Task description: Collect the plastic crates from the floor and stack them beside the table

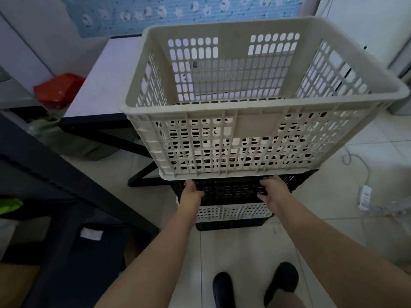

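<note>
Two hands, left hand point(191, 195) and right hand point(273, 192), grip the black crate point(231, 191), cream crate point(244, 103) resting above their fingers; next, squaring the stack beside the table point(104, 85).

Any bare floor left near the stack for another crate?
Bare tiles lie between the stack's black bottom crate and the shoes, and right of the beige top crate, short of the power strip and its cables. Left is crowded: table, its black legs, dark shelving.
</note>
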A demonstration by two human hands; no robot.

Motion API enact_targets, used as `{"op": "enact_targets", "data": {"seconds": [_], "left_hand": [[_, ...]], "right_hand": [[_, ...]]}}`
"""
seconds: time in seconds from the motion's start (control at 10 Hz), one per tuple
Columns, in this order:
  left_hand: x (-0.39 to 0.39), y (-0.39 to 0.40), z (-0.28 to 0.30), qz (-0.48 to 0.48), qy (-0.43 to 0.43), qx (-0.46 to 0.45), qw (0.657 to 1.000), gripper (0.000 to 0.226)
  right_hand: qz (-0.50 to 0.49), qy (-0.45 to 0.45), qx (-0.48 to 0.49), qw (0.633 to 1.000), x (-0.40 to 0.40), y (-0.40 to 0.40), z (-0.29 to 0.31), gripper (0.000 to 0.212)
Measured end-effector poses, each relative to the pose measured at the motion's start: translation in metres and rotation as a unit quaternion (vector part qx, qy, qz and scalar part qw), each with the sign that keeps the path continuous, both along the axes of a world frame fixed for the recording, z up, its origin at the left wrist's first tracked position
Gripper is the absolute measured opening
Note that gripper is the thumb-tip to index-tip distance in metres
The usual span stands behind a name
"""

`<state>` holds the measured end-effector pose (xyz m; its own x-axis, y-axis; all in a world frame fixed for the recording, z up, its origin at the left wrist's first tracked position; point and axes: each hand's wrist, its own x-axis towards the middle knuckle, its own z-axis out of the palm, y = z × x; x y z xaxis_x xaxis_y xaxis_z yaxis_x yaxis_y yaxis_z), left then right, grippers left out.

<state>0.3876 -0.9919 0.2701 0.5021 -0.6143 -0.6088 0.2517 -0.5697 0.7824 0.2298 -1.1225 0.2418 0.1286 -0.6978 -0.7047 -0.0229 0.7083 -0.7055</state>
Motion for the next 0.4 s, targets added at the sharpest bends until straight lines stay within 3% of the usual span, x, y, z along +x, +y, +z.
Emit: {"op": "enact_targets", "data": {"seconds": [0.1,0.2,0.4], "left_hand": [[0.015,0.003,-0.009,-0.028,-0.022,0.024,0.999,0.033],[0.024,0.008,-0.008,-0.048,-0.043,0.023,0.998,0.04],[0.017,0.03,0.015,-0.096,-0.123,0.006,0.988,0.054]], "right_hand": [[0.022,0.042,-0.018,0.999,-0.008,0.005,0.002,0.03],[0.071,0.084,-0.053,0.993,-0.019,0.012,0.009,0.062],[0.124,0.077,-0.109,0.983,-0.036,0.046,0.048,0.054]]}}
